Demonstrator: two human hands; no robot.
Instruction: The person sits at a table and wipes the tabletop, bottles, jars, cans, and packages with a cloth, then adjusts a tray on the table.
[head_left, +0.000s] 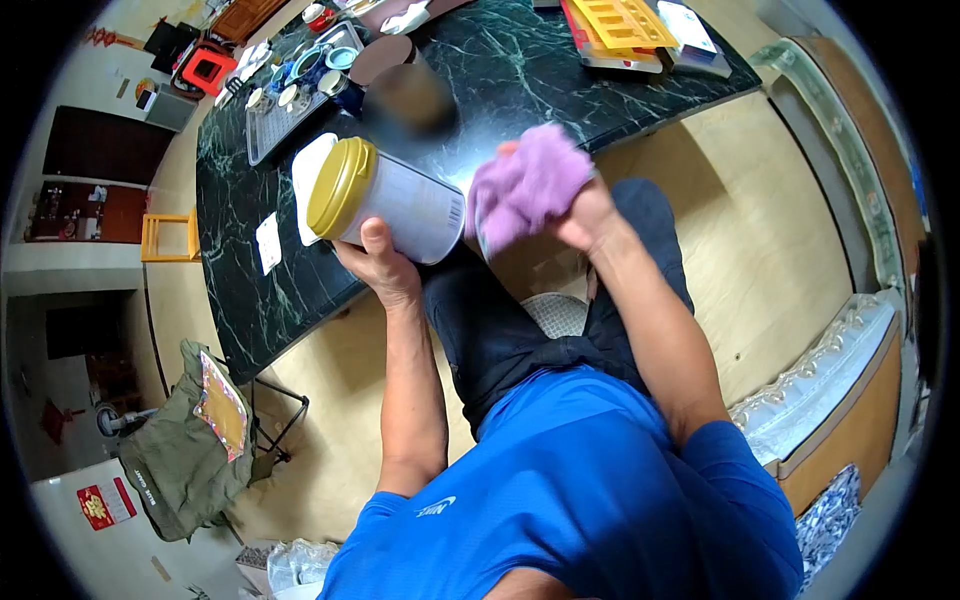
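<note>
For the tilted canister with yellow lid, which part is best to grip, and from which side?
Probably grip the canister by its round wall, beside the yellow lid, from the near side, as the left hand does. It leans with its lid leftward, leaving the base end free for the cloth in the right hand.

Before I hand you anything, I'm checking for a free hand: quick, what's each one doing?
Left hand: closed, holding the yellow-lidded canister.
Right hand: closed, holding the crumpled purple cloth.
</note>
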